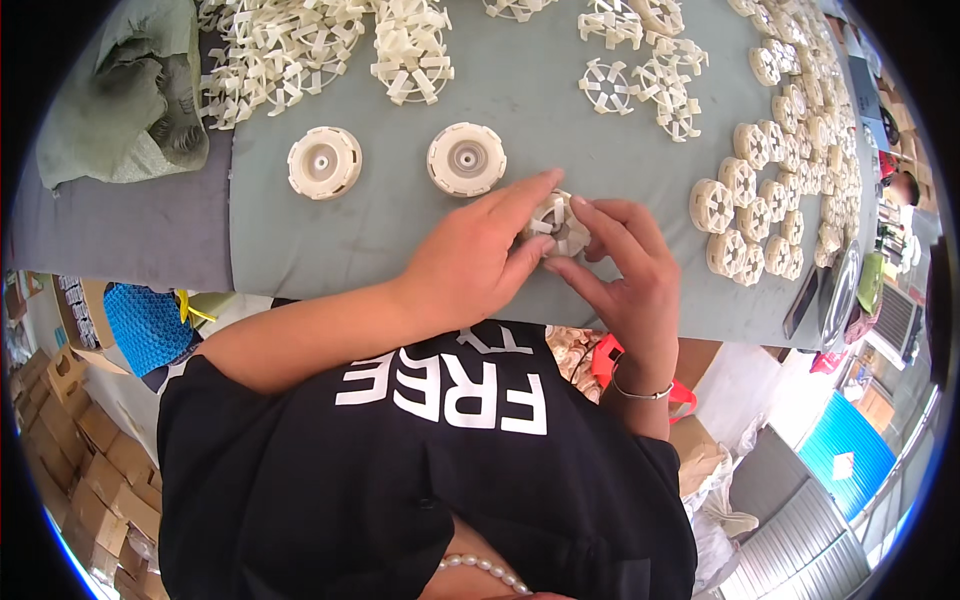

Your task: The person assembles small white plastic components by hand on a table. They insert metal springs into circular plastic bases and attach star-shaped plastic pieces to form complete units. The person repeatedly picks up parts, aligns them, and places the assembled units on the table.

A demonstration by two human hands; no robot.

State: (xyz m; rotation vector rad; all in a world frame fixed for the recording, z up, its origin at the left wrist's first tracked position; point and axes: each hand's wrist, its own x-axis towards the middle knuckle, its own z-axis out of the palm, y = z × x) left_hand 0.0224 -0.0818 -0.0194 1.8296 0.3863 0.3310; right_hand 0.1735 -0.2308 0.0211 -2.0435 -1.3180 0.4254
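Observation:
Near the front edge of the grey-green table, both my hands close round a round cream plastic part (562,228) with white spokes. My left hand (485,245) grips its left side, with thumb and fingers against the rim. On the opposite side, the fingers and thumb of my right hand (630,255) pinch it. Beyond my left hand lies a round cream disc (467,159) with a stepped hub and a hole in its middle. A similar disc (324,162) rests farther left. My fingers partly hide the held part.
Loose spoked cream rings (412,60) are heaped at the table's far side, with more (670,80) to the right. Many round parts (752,215) crowd the right side. A dark flat phone-like object (803,300) lies by the right edge. A green-grey sack (130,90) covers the far left.

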